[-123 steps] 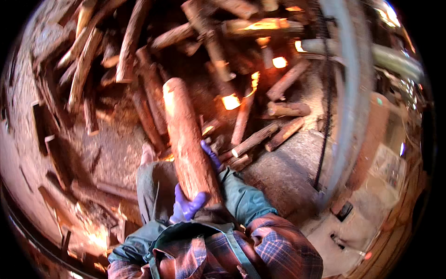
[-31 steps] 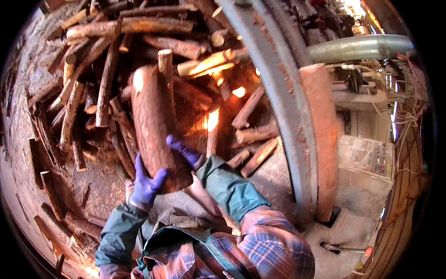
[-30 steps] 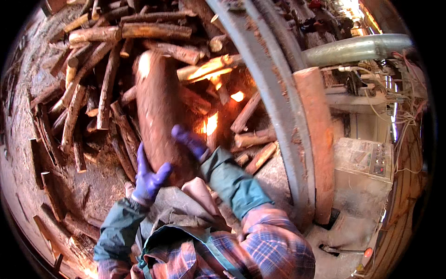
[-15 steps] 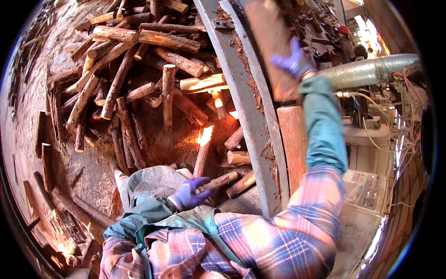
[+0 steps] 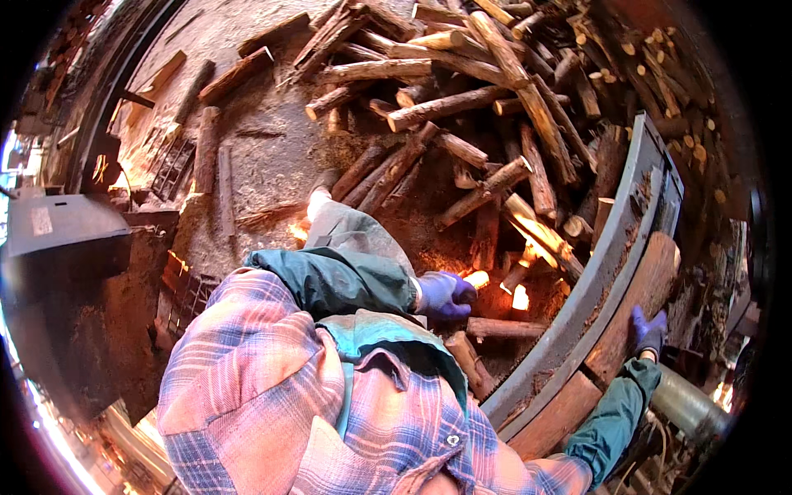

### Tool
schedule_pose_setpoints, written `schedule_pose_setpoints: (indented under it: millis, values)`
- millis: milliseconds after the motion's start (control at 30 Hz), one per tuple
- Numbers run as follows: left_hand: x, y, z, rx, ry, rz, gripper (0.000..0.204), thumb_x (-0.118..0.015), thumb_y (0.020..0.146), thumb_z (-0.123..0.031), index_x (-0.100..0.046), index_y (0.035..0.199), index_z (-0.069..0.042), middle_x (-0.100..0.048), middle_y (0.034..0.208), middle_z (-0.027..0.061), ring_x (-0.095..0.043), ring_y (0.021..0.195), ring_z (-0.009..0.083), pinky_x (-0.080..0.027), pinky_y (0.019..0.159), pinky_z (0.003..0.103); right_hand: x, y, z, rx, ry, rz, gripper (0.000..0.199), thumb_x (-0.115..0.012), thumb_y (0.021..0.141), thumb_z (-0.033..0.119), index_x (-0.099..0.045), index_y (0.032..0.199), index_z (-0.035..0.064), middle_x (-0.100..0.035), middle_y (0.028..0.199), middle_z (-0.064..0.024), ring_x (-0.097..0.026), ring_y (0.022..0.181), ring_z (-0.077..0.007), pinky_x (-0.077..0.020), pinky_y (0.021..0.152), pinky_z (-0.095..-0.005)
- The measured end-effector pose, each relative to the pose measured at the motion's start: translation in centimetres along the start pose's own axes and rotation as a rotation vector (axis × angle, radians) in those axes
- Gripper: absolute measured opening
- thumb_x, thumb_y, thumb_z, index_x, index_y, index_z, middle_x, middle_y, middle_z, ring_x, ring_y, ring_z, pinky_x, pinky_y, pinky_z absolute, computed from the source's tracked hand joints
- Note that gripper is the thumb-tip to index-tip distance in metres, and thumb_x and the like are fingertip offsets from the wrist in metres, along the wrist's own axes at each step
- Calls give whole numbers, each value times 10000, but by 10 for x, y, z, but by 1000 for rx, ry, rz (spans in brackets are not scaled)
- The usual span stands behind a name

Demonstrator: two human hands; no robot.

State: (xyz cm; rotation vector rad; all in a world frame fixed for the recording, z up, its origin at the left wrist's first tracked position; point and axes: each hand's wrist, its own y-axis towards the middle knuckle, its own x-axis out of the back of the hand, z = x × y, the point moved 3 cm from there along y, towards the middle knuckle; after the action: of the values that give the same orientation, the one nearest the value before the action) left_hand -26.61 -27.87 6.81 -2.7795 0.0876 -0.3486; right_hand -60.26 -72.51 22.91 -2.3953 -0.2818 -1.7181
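A thick log [image 5: 643, 293] lies in a long grey metal trough [image 5: 569, 330], end to end with a second, redder log [image 5: 557, 417]. My right hand [image 5: 649, 332], in a purple glove, rests against the outer side of the first log with thumb and fingers spread, not wrapped round it. My left hand [image 5: 444, 294], in a matching glove, hangs low near my knee with its fingers loosely curled and apart. Just beyond it shows the bright end of a small log [image 5: 477, 280]. No thing is visible in its grasp.
A heap of cut logs [image 5: 462, 107] covers the ground beyond the trough. More wood [image 5: 693, 132] is stacked at the far right. A metal cylinder [image 5: 689, 400] sits beside my right forearm. A dark machine housing [image 5: 66, 231] stands at the left.
My view has turned left, so the trough now sits further right. My right hand has come back nearer along the trough; the log beside it, blurred before, now looks still.
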Motion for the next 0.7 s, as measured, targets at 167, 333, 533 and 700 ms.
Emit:
schedule_pose_setpoints:
  millis: [167,333,533,700]
  values:
    - [6,-31,51,20,3,226,308,-631,822,-340,-665,1058,-146,-684,922,147,-658,855,336,-518,747,424,16,4,191,352,682,-196,644,-686,831,419,-523,1304,12,-578,1263,-233,-559,1161,-351,-421,992,-406]
    - [75,-34,91,47,125,211,386,-637,845,-360,-639,1164,-145,-686,951,128,-654,921,333,-508,790,437,-70,-27,425,562,1141,270,393,-719,812,185,-617,1154,20,-648,944,-62,-595,833,-153,-500,763,-299]
    - [222,-4,178,25,125,51,439,-620,828,-356,-619,1190,-109,-679,990,169,-649,927,367,-516,823,447,-118,-104,656,715,966,1045,530,-710,850,325,-569,1249,7,-646,1143,-148,-610,1045,-218,-494,907,-346]
    - [388,-13,193,312,-23,-224,455,-622,839,-364,-631,1179,-62,-677,1030,208,-654,952,367,-521,843,436,-71,-115,734,414,1113,1242,459,-662,901,249,-561,1275,4,-619,1199,-130,-572,1104,-195,-466,940,-310]
